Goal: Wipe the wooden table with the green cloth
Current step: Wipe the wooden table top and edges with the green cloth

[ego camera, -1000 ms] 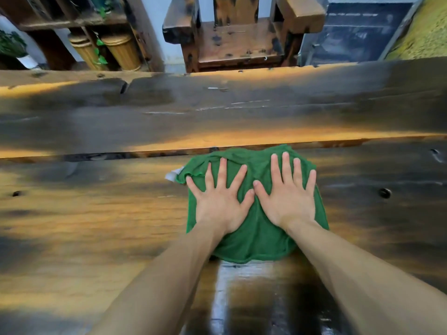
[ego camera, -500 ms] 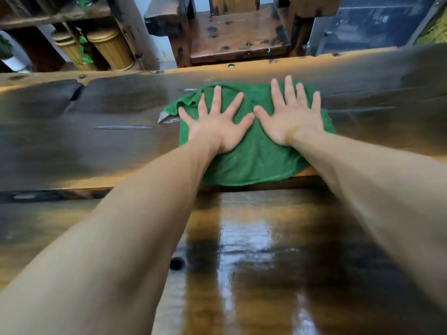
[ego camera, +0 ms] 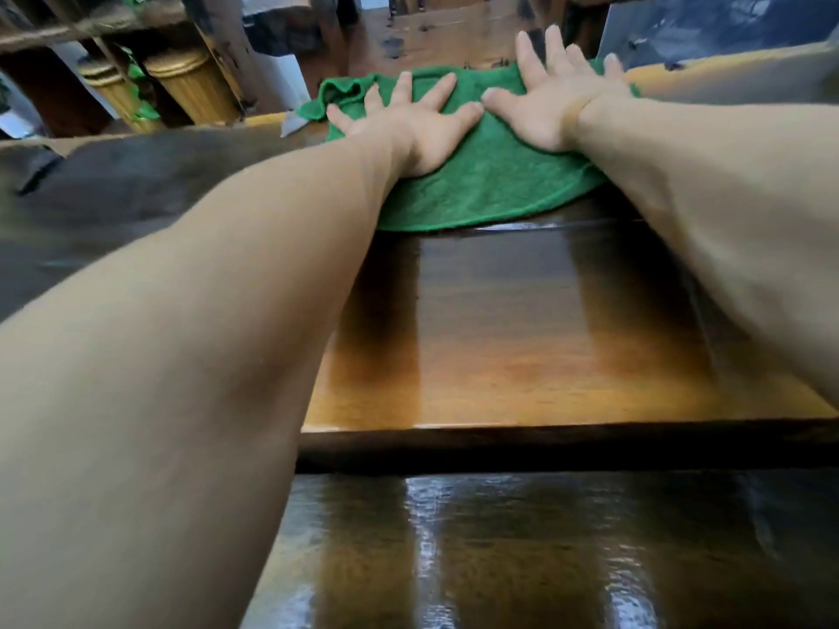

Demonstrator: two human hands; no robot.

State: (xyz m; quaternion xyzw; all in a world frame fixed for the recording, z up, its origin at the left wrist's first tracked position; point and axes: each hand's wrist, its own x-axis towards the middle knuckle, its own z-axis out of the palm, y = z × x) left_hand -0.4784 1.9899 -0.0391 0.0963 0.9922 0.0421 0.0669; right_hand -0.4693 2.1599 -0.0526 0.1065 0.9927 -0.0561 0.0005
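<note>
Both hands flat on the green cloth

Left hand and right hand press it, fingers spread, at the tabletop's far edge; no writing shows.

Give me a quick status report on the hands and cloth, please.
Left hand, right hand: flat, fingers spread. Both pressing green cloth at wooden table far edge. Nothing in the way.

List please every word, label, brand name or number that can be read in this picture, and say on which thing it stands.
None: no readable text shows anywhere in this view.
The green cloth has a pale tag at its left corner, but it is too blurred to show any print.
The wooden table, both hands and the golden ribbed containers behind carry no lettering that can be made out.
</note>
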